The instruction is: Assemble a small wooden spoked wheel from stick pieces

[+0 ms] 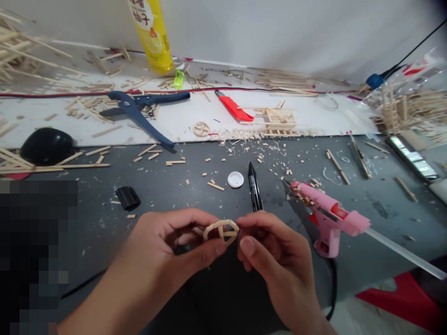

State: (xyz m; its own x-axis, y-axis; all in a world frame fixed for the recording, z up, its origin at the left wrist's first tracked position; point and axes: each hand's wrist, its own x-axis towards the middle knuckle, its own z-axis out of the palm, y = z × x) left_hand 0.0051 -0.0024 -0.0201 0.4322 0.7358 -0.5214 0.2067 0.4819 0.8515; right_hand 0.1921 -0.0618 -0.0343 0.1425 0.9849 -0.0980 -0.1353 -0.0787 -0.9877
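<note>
A small wheel (221,231) made of thin wooden sticks, with spokes inside a rounded rim, is held above the dark grey table (174,195). My left hand (174,244) pinches its left side between thumb and fingers. My right hand (275,256) pinches its right edge with fingertips closed. A black marker (254,188) lies just behind the hands. A pink glue gun (326,216) rests on its stand to the right of my right hand, nozzle pointing left.
Blue cutting pliers (139,109), a red utility knife (233,107), a second stick wheel (201,129), a stick frame (275,121) and a yellow bottle (152,32) lie on the white board behind. A white cap (235,179), a black clip (127,197) and wood scraps are scattered around.
</note>
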